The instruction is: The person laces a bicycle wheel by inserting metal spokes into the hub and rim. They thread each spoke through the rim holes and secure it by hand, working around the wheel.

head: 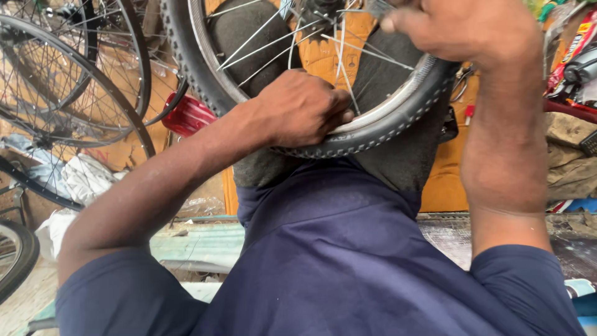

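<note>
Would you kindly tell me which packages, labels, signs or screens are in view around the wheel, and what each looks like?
Packet: top right edge, a long, shiny red and yellow wrapper, partly cut off.
Cardboard sheet: behind the wheel's spokes, orange-brown with a faint stamped figure, blurred.
Crumpled wrapping: left, beneath the spare wheels, white and grey paper or plastic.
No screens or signs show.

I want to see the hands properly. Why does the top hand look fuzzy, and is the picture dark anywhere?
In the head view, the right hand sits close to the camera at the top edge, partly cut off and a little soft; the left hand on the bicycle tyre looks sharper. The light is even daylight, with no strong glare; the spokes shine faintly. The dark blue shirt shows little detail.
</note>
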